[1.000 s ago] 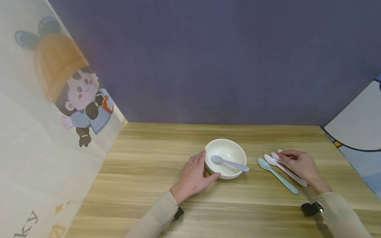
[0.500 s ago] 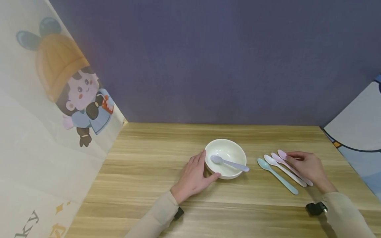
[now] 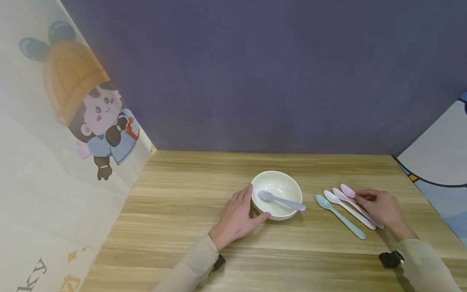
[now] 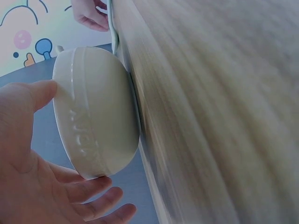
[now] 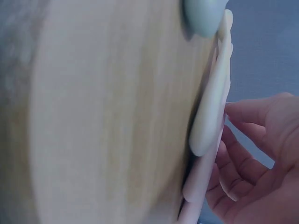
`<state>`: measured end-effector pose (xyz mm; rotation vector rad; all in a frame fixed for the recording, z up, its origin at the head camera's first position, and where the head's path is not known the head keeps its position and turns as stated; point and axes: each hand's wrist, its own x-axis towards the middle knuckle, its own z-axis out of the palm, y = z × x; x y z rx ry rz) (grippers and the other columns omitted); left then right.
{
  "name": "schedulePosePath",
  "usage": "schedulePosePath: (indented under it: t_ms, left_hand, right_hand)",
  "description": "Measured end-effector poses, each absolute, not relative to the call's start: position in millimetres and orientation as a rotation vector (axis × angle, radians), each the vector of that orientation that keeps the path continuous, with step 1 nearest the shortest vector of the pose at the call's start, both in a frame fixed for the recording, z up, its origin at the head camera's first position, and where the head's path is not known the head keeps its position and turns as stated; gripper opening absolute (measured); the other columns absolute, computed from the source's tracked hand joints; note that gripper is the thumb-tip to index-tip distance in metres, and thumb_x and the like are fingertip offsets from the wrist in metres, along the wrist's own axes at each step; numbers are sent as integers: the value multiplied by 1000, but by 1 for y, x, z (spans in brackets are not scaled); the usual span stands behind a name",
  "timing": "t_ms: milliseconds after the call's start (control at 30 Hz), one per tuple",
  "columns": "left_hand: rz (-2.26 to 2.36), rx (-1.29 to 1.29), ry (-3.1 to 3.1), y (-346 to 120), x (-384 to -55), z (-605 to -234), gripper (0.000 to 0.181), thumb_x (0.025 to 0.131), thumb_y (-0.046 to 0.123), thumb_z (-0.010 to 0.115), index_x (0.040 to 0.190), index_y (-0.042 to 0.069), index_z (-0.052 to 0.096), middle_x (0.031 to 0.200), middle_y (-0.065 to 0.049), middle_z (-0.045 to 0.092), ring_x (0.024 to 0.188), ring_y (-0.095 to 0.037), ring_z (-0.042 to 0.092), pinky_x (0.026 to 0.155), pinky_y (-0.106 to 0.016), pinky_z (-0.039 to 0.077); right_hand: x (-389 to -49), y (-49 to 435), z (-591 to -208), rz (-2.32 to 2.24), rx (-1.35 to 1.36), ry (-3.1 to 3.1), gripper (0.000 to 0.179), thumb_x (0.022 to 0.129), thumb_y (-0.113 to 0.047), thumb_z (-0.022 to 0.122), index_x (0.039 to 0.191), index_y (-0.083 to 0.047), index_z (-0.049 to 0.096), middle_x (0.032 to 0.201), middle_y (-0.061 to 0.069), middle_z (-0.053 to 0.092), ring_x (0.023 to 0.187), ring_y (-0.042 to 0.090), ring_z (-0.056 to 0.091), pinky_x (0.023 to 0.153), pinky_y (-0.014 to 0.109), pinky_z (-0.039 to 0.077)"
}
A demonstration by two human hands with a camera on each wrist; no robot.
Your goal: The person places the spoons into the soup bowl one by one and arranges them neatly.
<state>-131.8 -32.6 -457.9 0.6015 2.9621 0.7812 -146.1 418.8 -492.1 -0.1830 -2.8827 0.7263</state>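
A cream bowl (image 3: 284,186) stands upright on the table, with a lilac spoon (image 3: 279,199) lying in it, handle over the rim. My left hand (image 3: 237,219) holds the bowl's near left side; in the left wrist view the thumb (image 4: 44,93) is against the rim and the fingers are at the wall. To the right lie a teal spoon (image 3: 341,217), a white spoon (image 3: 350,209) and two pink spoons side by side. My right hand (image 3: 383,209) pinches the rightmost pink spoon (image 3: 347,190) just below its head. The hand hides much of that spoon's handle.
The wooden table (image 3: 175,227) meets a dark blue panel (image 3: 255,81) at the back. A white wall with a cartoon figure (image 3: 103,109) rises on the left, and another printed panel (image 3: 438,146) on the right.
My right hand has moved right and slightly nearer, uncovering the heads of the pink spoons. The left hand, the bowl and the spoon in it have stayed put.
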Motion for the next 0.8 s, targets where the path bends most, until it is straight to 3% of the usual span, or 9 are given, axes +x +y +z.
schedulePosePath:
  t_ms: [400, 800]
  left_hand:
    - [810, 596, 2949, -32, -132, -458, 104, 96, 69, 64, 168, 4, 27, 167, -17, 44, 149, -35, 49, 122, -51, 46]
    - [819, 594, 2952, -33, -133, -459, 104, 96, 69, 65, 168, 3, 28, 167, -17, 44, 149, -35, 49, 122, -51, 46]
  right_hand:
    - [-143, 424, -489, 762, -235, -2955, 40, 100, -31, 74, 117, 5, 77, 109, 28, 78, 96, 45, 72, 73, 48, 53]
    - [-142, 426, -490, 768, -235, -2962, 45, 100, -34, 75, 120, 6, 76, 114, 31, 76, 104, 51, 69, 76, 51, 53]
